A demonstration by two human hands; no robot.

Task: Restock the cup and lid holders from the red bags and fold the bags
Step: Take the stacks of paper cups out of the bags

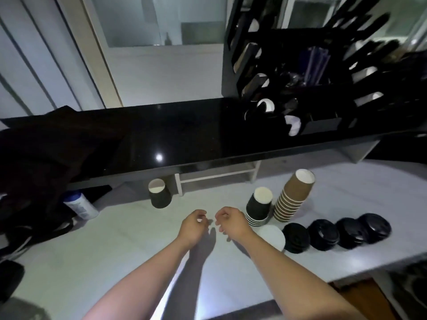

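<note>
Our two forearms reach forward from the near edge of the white worktop (115, 262), and both hands hang just above it near its middle. Our left hand (193, 226) and our right hand (231, 221) sit close together without touching, fingers loosely curled, holding nothing.

Just beside our right hand, toward the right edge, a white lid (272, 236) lies flat. Touching it from behind stands a short stack of black cups (258, 210), upside down, and next to that a taller stack of brown cups (294, 196), also upside down and leaning to the right. Along the right edge, four stacks of black lids (337, 234) stand in a row. A single black cup (159, 192) stands upside down at the far edge, well apart from the stacks.

Behind the far edge rises a glossy black counter (184, 135). On its right end stands the black cup and lid holder (300, 77), with cups showing in its slots. Dark bags (41, 158) lie slumped over the counter's left end and down onto the left edge of the worktop; we cannot tell their colour in this light. A white bottle (80, 204) lies beside them.
</note>
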